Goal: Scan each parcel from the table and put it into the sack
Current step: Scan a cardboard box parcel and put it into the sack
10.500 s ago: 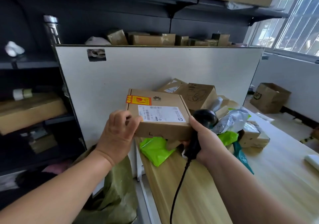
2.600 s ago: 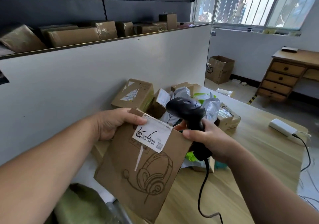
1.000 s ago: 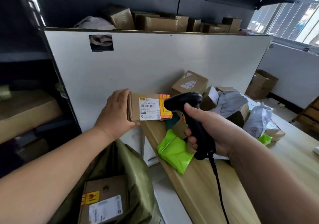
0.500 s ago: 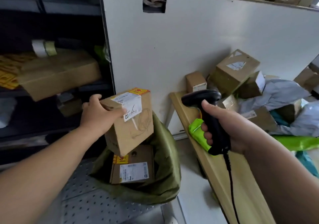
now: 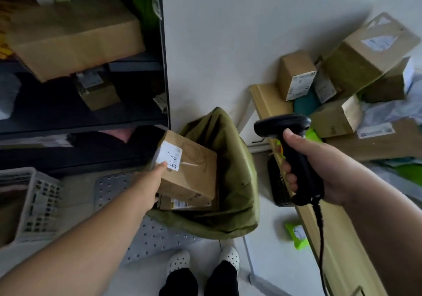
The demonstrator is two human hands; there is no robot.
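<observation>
Placing step, as judged: left hand holds the brown parcel inside the mouth of the green sack, centre of frame, tilted, its lower edge on or just above a flat box already in there. Thumb lies on the top face by the white label; other fingers hidden beneath, presumably curled under to carry the weight. Right hand, right of centre, fingers wrapped fully round the black scanner handle, head pointing left, kept clear of the sack so the cable does not foul. Unscanned parcels piled on the table, upper right. One green mailer on the floor by the table edge, lower right, to be retrieved later
</observation>
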